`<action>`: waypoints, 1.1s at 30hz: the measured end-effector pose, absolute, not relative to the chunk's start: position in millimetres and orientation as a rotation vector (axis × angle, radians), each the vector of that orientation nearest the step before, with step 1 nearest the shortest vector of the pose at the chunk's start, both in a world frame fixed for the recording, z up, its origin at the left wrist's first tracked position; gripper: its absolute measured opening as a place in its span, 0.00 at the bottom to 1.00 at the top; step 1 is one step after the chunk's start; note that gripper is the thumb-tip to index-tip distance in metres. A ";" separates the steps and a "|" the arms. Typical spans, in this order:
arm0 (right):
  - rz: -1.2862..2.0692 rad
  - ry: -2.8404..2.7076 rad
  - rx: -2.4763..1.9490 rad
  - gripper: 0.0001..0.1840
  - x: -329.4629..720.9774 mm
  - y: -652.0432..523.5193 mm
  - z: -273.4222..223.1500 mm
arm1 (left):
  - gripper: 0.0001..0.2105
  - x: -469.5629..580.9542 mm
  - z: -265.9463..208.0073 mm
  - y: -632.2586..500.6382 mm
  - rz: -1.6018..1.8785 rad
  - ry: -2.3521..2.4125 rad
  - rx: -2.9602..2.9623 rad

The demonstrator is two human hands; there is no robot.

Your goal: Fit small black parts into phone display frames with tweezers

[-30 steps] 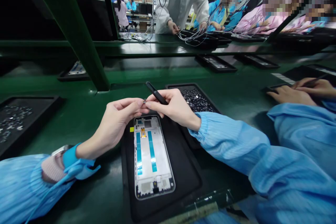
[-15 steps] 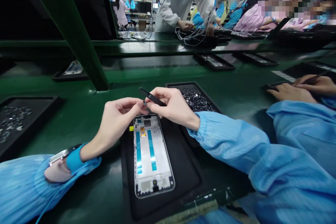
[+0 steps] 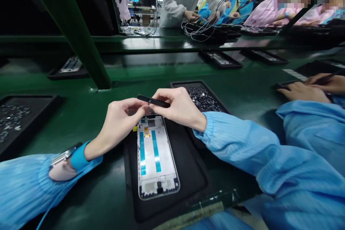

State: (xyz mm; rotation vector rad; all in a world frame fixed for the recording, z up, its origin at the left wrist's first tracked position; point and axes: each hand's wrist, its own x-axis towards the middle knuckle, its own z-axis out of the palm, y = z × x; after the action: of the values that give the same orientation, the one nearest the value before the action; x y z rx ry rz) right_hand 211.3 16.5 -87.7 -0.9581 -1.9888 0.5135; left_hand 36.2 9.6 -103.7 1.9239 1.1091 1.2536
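Note:
My right hand (image 3: 178, 109) is closed round black tweezers (image 3: 153, 101), which lie across its fingers and point left. The fingers of my left hand (image 3: 121, 116) are pinched together, meeting my right fingertips over the top end of a phone frame. Whatever sits between the left fingertips is too small to name. Below both hands the silver phone frame (image 3: 159, 154) lies face down, with two blue strips, an orange flex piece and a yellow tab at its upper left. It rests on a black tray (image 3: 185, 179).
A tray of small dark parts (image 3: 203, 95) sits behind my right hand, another parts tray (image 3: 16, 118) at left. Trays with phone frames (image 3: 219, 59) line the back. A green post (image 3: 78, 39) slants at left. A co-worker's hands (image 3: 304, 91) work at right.
The tweezers have tipped flatter and shifted slightly left over the fingertips. Both hands remain together above the phone frame's top end, and the view has shifted a little.

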 end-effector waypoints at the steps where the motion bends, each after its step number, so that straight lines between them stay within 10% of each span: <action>1: 0.510 -2.015 -0.963 0.04 211.6 17.1 -87.4 | 0.07 36.2 -105.0 10.6 1.238 1.119 1.959; 33: 0.471 -2.315 -0.966 0.03 203.4 24.7 -118.2 | 0.09 2.6 -137.2 11.1 0.944 1.125 2.491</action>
State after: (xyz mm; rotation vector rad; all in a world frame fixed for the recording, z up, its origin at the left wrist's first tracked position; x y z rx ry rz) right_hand 203.4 24.7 -118.2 -0.9658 -2.3145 0.4714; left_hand 2.6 11.1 -137.2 2.4913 1.1249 0.9440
